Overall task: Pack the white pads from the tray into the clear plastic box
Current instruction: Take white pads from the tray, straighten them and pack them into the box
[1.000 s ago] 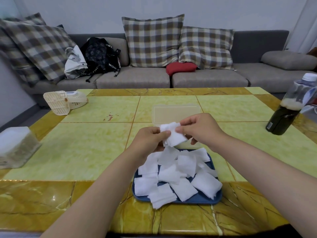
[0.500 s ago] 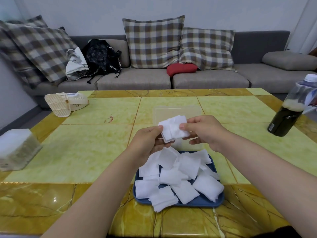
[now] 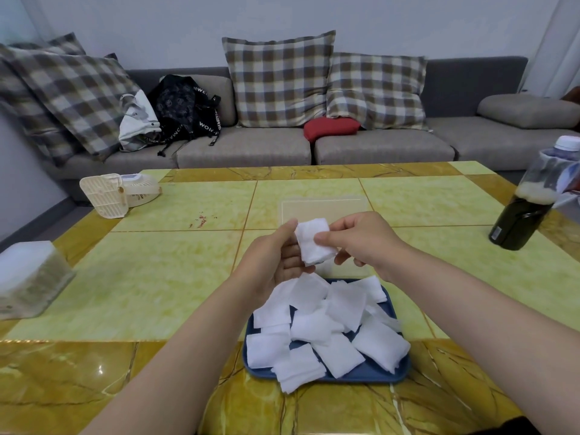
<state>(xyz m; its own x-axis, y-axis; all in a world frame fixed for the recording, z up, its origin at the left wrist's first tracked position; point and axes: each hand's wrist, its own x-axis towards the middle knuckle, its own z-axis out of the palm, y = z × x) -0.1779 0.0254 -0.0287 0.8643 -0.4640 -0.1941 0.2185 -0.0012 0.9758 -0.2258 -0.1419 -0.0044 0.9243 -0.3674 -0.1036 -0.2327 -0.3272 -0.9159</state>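
A small stack of white pads (image 3: 314, 241) is held in the air between both hands, above the near edge of the clear plastic box (image 3: 323, 206). My left hand (image 3: 273, 262) supports the stack from the left and below. My right hand (image 3: 361, 238) pinches it from the right with thumb on top. Below them a blue tray (image 3: 373, 373) holds several loose white pads (image 3: 317, 328) in a heap. The box lies just beyond the tray and looks empty; its near part is hidden by my hands.
A dark bottle (image 3: 527, 211) with a white cap stands at the right table edge. A cream handheld fan (image 3: 116, 193) lies at the far left, and a white tissue box (image 3: 26, 277) at the left edge. A sofa with plaid cushions runs behind the table.
Both hands have squared the pads into a tighter stack and lifted them slightly; the right thumb now lies across the front of the stack.
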